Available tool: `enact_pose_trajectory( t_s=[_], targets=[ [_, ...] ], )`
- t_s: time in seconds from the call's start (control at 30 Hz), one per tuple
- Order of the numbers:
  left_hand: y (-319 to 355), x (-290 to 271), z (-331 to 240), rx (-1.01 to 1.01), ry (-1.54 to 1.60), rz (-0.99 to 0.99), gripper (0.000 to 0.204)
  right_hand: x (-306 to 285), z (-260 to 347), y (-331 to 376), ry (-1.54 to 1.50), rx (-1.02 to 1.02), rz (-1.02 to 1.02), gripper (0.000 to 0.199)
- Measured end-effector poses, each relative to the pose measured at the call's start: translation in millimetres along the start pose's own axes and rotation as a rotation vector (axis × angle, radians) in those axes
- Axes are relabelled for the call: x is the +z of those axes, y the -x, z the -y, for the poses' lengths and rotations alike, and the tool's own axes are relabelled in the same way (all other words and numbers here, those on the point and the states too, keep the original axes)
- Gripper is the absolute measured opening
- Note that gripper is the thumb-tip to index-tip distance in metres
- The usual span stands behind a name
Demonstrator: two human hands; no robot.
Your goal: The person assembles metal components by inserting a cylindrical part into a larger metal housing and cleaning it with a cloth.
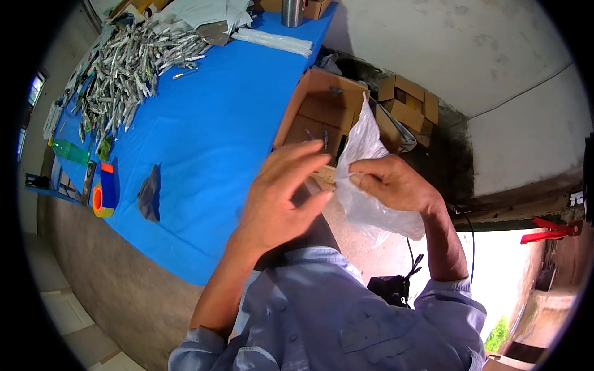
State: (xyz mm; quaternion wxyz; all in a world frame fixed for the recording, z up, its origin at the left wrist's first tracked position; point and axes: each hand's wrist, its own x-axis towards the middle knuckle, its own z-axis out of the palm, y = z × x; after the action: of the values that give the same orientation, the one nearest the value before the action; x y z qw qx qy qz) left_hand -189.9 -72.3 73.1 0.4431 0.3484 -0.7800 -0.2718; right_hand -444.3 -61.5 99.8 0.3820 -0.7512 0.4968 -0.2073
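A crumpled translucent plastic bag hangs from my right hand, pinched between thumb and fingers. The lower part of the bag spreads out under that hand. To the left of it, my left hand is raised with thumb and fingers apart, slightly blurred, holding nothing. Its fingertips point at the bag without touching it. Beyond both hands stands an open cardboard box on the right of the table, with a few thin pen-like pieces at its bottom.
A blue-covered table carries a large heap of pen-like pieces, a flat plastic packet, a metal flask, a green bottle, a tape dispenser and a dark cloth. Another cardboard box sits by the wall.
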Motion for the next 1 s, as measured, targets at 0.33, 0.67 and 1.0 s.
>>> enact_pose_trajectory(
  t_s=[0.33, 0.67, 1.0],
  targets=[
    [-7.1, 4.1, 7.8, 0.086, -0.162, 0.286, 0.016, -4.6, 22.1, -6.1, 0.106, 0.006, 0.181, 0.015],
    [-4.0, 9.9, 4.3, 0.081, -0.169, 0.229, 0.010, 8.4, 13.9, -2.6, 0.116, -0.165, -0.060, 0.007],
    [3.6, 18.0, 8.9, 0.019, -0.025, 0.187, 0.006, 17.2, 20.4, -0.6, 0.331, -0.254, -0.119, 0.005]
  ],
)
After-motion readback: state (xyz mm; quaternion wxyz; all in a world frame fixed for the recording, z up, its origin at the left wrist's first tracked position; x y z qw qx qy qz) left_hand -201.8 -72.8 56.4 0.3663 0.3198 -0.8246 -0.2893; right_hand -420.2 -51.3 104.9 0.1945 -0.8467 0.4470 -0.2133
